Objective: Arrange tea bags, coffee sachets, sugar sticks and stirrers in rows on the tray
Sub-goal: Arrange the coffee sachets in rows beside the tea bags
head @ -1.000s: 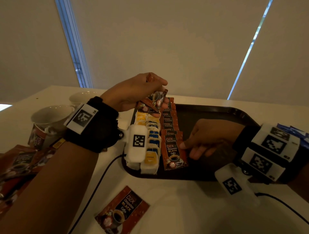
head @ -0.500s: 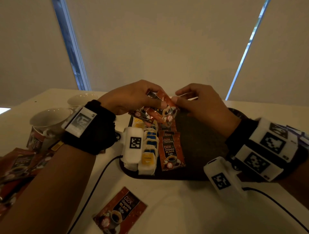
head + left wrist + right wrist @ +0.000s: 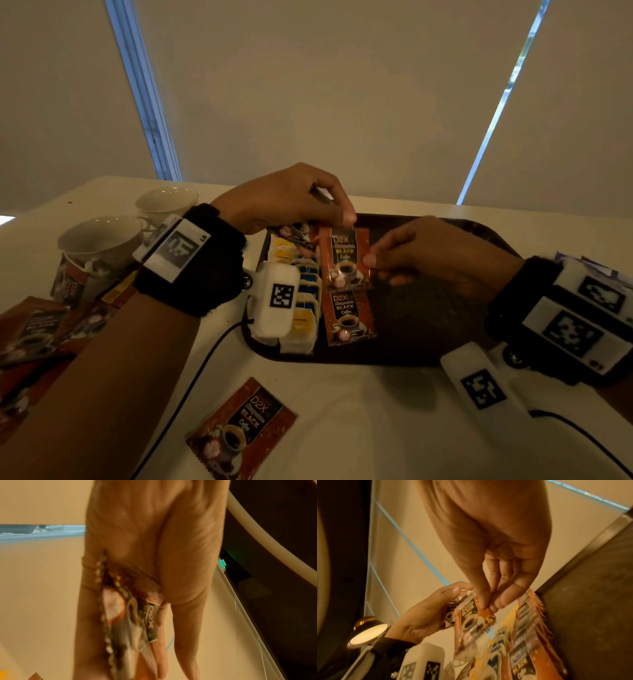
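Observation:
A dark tray (image 3: 445, 356) holds a row of tea bags (image 3: 303, 308) along its left side and a row of red-brown coffee sachets (image 3: 347, 320) beside them. My left hand (image 3: 291, 202) hovers over the tray's far left end and grips a small bunch of coffee sachets (image 3: 130, 623). My right hand (image 3: 428, 253) pinches the right edge of one coffee sachet (image 3: 344, 260), which hangs upright above the sachet row. In the right wrist view thumb and finger pinch that sachet (image 3: 474, 620), and the left hand (image 3: 426, 615) holds the others beside it.
One loose coffee sachet (image 3: 239, 428) lies on the white table in front of the tray. More sachets (image 3: 41, 329) are piled at the left, by two white cups (image 3: 102, 236). Blue packets (image 3: 596, 265) show behind my right wrist. Cables trail across the table.
My right hand left the sachet row, rose to meet the left hand, and drew one sachet out of the bunch. It now holds that sachet lower, over the row.

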A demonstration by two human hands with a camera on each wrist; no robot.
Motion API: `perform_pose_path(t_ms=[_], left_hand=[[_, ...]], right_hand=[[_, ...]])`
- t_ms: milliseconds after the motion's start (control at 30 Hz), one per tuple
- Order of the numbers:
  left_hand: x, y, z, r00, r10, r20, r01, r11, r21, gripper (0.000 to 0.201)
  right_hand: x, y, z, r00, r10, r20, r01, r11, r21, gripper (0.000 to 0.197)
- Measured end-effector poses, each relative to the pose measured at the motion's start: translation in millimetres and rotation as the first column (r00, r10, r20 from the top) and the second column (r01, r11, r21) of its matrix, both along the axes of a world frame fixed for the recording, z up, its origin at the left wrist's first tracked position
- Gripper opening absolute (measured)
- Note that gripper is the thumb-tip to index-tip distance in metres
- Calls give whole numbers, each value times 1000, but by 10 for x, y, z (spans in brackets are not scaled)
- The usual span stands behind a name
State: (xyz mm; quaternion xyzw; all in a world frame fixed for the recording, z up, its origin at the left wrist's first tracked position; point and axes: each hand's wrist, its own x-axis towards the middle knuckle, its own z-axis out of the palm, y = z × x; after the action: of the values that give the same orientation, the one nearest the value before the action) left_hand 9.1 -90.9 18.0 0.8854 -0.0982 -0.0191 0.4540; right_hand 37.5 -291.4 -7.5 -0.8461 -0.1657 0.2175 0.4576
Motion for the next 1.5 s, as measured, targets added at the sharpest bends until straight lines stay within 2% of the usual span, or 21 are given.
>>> perform_pose_path(t_ms=[67,167,467,667,900,1067,1200,1333,1433,1500], left_hand=[[-6,40,16,999,43,-14,-44,996,-80,18],[-13,87,38,996,83,-18,-85,984,-156,14],[4,80,24,998,59,-36,-62,992,-114,23],[-3,84,30,997,65,-41,-69,992,-109,25],[3,73,36,996,61,-58,-67,992,-109,18],[9,79,36,995,83,-49,-88,990,-108,28],[15,104,22,992,124,-13,-125,990,-66,37],[27,88,23,989,150,14,-149,988,-51,46],[14,80,28,994,110,5,-109,992,-58,51],[-4,71,38,998,63,-1,-63,996,-59,52]], right_hand=[[-36,-58,-38,995,3,-104,-13,995,-95,7],[-86,-136,-103,983,19,-182,-58,977,-206,5],[-166,-61,-148,959,93,-269,-187,919,-348,4],[-143,37,-152,974,123,-192,-201,859,-470,18],[-88,71,-177,980,137,-142,-188,872,-452,12],[-68,78,-172,983,139,-116,-176,885,-432,12],[-69,50,-136,989,133,-71,-149,931,-334,5],[-43,62,-36,986,35,165,-27,998,-48,10],[-51,116,55,968,-87,233,38,978,207,9],[-56,166,87,964,-107,243,30,953,301,12]])
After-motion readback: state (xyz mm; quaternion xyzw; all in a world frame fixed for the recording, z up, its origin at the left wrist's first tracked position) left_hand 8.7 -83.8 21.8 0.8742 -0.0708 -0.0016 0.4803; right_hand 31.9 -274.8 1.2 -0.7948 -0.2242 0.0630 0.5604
